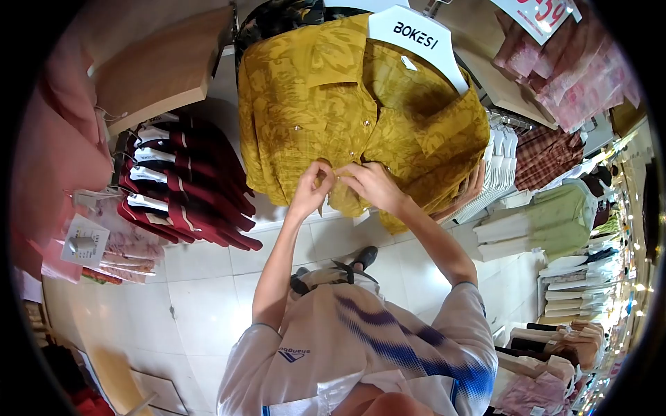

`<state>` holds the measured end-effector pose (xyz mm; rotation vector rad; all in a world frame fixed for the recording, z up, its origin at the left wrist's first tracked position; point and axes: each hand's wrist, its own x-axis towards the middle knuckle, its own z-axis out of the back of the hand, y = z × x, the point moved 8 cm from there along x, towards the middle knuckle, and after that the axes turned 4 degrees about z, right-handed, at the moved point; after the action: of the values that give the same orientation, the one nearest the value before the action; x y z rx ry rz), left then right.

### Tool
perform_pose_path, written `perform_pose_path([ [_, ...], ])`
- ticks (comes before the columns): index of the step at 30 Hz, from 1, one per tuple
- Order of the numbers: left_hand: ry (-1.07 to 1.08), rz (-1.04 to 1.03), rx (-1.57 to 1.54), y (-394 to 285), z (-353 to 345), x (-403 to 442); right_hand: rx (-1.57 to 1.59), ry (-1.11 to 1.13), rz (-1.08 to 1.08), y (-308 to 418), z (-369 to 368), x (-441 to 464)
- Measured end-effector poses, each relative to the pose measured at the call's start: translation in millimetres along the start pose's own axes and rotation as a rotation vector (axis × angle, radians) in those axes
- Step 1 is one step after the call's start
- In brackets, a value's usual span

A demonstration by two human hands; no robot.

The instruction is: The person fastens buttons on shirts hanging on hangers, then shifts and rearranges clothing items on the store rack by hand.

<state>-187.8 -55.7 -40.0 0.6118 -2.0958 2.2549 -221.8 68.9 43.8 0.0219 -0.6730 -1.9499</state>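
A mustard-yellow patterned shirt (305,104) hangs in front of me on a white hanger (416,38) lettered BOKESI. Its collar is spread, and the front is partly open at the top, with small shiny buttons along the edge. Low on the front, my left hand (314,186) pinches the fabric between thumb and fingers. Close beside it on the right, my right hand (373,186) has its fingertips closed on the same front edge. Whether a button lies between the fingertips is hidden.
Dark red garments (187,187) hang on a rack at left, below a wooden shelf (156,69). Pink clothing (69,132) hangs at far left. White hangers (499,156), a plaid shirt (549,154) and a pale green top (558,218) are on the right. White floor tiles (201,277) lie below.
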Motion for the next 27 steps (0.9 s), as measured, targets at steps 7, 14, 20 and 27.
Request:
perform_pose_path([
  [7,0.12,0.055,-0.122,-19,-7,-7,-0.024,-0.189,0.143,12,16,-6],
  [14,0.19,0.188,-0.121,-14,-10,-14,-0.018,-0.209,0.153,15,15,-12],
  [20,0.195,0.16,-0.108,-20,-10,-19,-0.018,-0.211,0.149,17,17,-16],
  [27,0.234,0.187,-0.279,4,-12,-17,-0.035,-0.224,0.146,19,13,-14],
])
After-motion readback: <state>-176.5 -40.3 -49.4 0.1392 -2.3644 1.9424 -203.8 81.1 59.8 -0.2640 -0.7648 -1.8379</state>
